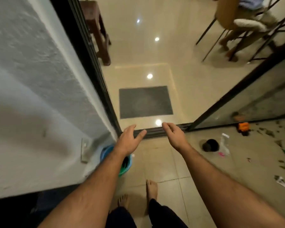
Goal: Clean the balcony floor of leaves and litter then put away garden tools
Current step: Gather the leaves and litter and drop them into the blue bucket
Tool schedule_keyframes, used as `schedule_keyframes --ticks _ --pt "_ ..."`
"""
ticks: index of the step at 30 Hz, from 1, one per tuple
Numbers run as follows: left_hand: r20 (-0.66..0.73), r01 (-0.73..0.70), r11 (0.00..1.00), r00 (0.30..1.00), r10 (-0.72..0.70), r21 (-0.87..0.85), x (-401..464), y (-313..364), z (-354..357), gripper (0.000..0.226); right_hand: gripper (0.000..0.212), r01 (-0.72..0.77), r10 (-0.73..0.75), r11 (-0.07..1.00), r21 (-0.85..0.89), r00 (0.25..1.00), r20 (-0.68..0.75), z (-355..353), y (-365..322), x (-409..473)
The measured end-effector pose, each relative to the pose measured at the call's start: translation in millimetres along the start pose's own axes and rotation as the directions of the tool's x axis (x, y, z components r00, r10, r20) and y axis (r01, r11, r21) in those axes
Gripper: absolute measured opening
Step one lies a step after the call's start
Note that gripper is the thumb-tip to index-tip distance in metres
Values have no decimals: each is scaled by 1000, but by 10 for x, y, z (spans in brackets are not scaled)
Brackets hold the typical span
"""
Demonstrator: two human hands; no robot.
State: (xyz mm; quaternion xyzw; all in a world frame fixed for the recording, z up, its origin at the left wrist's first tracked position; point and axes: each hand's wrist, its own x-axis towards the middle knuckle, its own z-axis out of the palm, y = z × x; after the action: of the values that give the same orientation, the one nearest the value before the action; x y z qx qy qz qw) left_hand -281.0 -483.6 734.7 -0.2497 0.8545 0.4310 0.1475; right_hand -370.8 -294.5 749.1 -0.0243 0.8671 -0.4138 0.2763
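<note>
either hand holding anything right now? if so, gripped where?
Nothing held. Left hand and right hand both hang open in the air above the door track, fingers relaxed, no grip on anything.

A rough white wall (31, 96) is standing on the left. A shiny tan floor (196, 79) is glowing with round light spots. A grey mat (146, 102) is lying past the black door track (163, 130). Chairs (247, 28) are standing far off.

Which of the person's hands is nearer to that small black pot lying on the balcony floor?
The right. The right hand hangs just left of the black pot, while the left hand is further left, above the blue-green bucket by the wall.
</note>
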Motion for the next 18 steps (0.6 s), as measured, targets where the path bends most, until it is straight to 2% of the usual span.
schedule_keyframes --ticks 3,4,7,11,14,15,18 --pt "62 -164 979 986 157 122 -55 403 33 78 98 20 -18 1000 10 987 -159 -414 86 -283" --pt "93 -221 962 974 209 157 -75 557 45 77 96 15 -11 1000 18 979 -205 -555 106 -417" --pt "199 -395 888 914 354 235 -153 952 149 81 69 -70 71 997 15 944 -322 -900 330 -874" --pt "319 -574 769 812 489 282 -292 1494 402 86 76 -153 145 988 26 853 -501 -1273 739 -1456" --pt "408 -670 683 732 545 291 -462 1867 669 88 66 -217 232 971 96 780 -581 -1557 988 -1895" --pt "436 -699 652 705 560 294 -530 1976 770 90 67 -230 257 965 124 754 -604 -1640 1089 -2034" --pt "496 -755 589 644 583 288 -690 2293 1125 118 73 -255 306 951 176 681 -666 -1894 1382 -2382"
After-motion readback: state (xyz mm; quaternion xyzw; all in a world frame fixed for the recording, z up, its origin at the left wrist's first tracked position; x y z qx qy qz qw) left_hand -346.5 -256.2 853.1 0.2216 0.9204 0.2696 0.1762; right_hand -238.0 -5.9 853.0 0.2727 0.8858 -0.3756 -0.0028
